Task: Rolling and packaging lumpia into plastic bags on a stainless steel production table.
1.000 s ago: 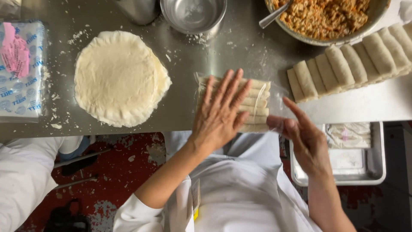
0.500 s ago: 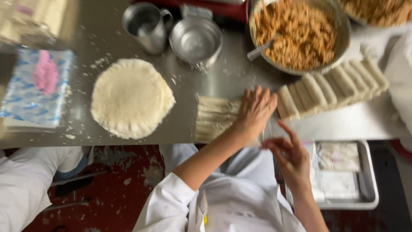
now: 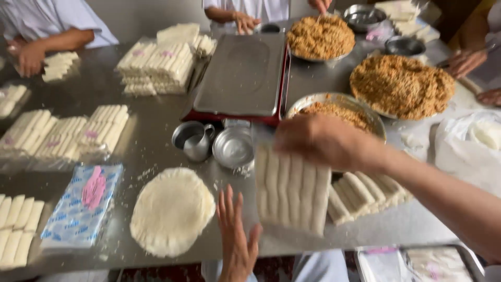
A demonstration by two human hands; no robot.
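At the steel bench (image 3: 156, 130), the right hand (image 3: 323, 141) lifts a slab of pale rolls (image 3: 291, 188), its grip blurred beyond telling, left hand (image 3: 236, 237) open-fingered at seven o'clock below; the unsupported rolls could separate and drop.

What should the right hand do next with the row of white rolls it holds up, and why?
Probably lower the row of rolls flat onto the steel table. The right hand grips only its top edge, so it hangs tilted, while the left hand waits open beside it, touching nothing, ready to steady it.
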